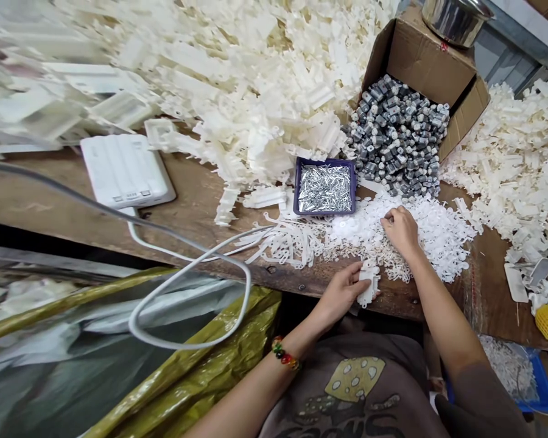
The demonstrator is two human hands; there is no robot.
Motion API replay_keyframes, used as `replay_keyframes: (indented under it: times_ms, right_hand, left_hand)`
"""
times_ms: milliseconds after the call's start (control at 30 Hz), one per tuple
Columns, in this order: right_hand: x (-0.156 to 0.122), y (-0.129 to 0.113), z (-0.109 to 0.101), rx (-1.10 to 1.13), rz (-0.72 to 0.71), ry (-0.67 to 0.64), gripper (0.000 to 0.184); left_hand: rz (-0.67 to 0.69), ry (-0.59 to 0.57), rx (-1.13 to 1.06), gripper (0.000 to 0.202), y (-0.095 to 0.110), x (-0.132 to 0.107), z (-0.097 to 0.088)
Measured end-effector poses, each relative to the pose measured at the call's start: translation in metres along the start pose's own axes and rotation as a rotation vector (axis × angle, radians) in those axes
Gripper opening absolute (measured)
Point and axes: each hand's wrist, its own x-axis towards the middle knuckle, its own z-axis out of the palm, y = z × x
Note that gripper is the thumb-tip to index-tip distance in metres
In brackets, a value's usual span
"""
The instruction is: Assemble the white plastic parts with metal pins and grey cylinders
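Observation:
My left hand (342, 291) is closed on a small white plastic part (366, 286) at the front edge of the wooden table (196, 201). My right hand (400, 230) rests curled, knuckles up, on a heap of small white plastic pieces (438, 234); what its fingertips pinch is hidden. A purple tray of silver metal pins (325, 187) sits just behind the heap. Behind that, a tipped cardboard box (427, 61) spills grey metal pieces (399, 137).
Large piles of cream plastic parts (256, 79) cover the back of the table, with another cream pile (516, 158) at the right. A white power bank (125, 170) with a looping white cable (187, 274) lies left. A yellow-green plastic bag (119, 353) hangs below the table edge. A steel pot (454, 18) stands behind the box.

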Motion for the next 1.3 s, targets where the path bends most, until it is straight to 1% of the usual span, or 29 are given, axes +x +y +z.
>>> replay_keyframes:
  times_ms: [33,100,167,200,233,267,300,367,400,500,700,933,1033,1133,1167,1200,1233,1300]
  right_hand:
    - [0.001,0.0,0.0,0.019,-0.01,0.004,0.009]
    - [-0.01,-0.001,-0.002,0.154,-0.027,-0.018,0.008]
    - [-0.032,-0.002,-0.006,0.33,-0.059,-0.114,0.009]
    - [-0.045,-0.003,-0.008,0.389,-0.087,-0.159,0.009]
    - [-0.057,-0.003,-0.009,0.415,-0.121,-0.177,0.009]
    - [-0.069,-0.004,-0.01,0.411,-0.158,-0.16,0.009]
    - [-0.078,-0.005,-0.01,0.386,-0.195,-0.114,0.009]
    - [-0.091,-0.007,-0.008,0.326,-0.267,-0.016,0.012]
    - [-0.095,-0.009,-0.006,0.302,-0.298,0.006,0.013]
    - [-0.1,-0.012,-0.001,0.238,-0.357,-0.001,0.015]
    - [-0.11,-0.015,0.004,0.124,-0.364,0.035,0.018]
    - [-0.11,-0.014,0.007,0.136,-0.295,0.002,0.022]
    - [-0.112,-0.019,0.006,0.124,-0.297,-0.061,0.022]
    - [-0.111,-0.017,-0.002,0.193,-0.292,-0.132,0.019]
    - [-0.109,-0.013,-0.007,0.222,-0.259,-0.124,0.019]
    - [-0.106,-0.006,-0.013,0.23,-0.192,-0.082,0.02]
    - [-0.102,0.003,-0.02,0.204,-0.092,-0.014,0.023]
    - [-0.092,0.026,-0.032,0.058,0.133,0.136,0.027]
  left_hand:
    - [0.007,0.0,0.002,0.042,-0.001,0.002,0.002]
    - [0.018,-0.005,0.01,0.043,0.0,0.003,0.004]
    - [0.034,-0.006,0.04,0.045,0.002,0.002,0.006]
    - [0.042,-0.001,0.06,0.046,0.004,0.001,0.006]
    - [0.047,0.008,0.08,0.046,0.005,0.0,0.007]
    - [0.052,0.019,0.101,0.046,0.006,-0.001,0.007]
    - [0.058,0.032,0.122,0.045,0.007,-0.002,0.007]
    - [0.076,0.058,0.16,0.044,0.007,-0.002,0.007]
    - [0.087,0.071,0.176,0.043,0.007,-0.002,0.007]
    - [0.102,0.081,0.171,0.041,0.006,-0.001,0.007]
    - [0.077,0.049,0.082,0.039,0.004,0.001,0.008]
    - [0.05,0.11,0.095,0.04,0.005,0.001,0.009]
    - [0.058,0.098,0.098,0.039,0.004,0.001,0.009]
    - [0.066,0.086,0.074,0.039,0.004,0.001,0.008]
    - [0.054,0.081,0.051,0.041,0.004,0.0,0.007]
    - [0.033,0.073,0.028,0.042,0.004,-0.001,0.008]
    - [0.006,0.06,0.01,0.043,0.005,-0.001,0.008]
    - [-0.049,0.02,-0.001,0.045,0.006,-0.003,0.01]
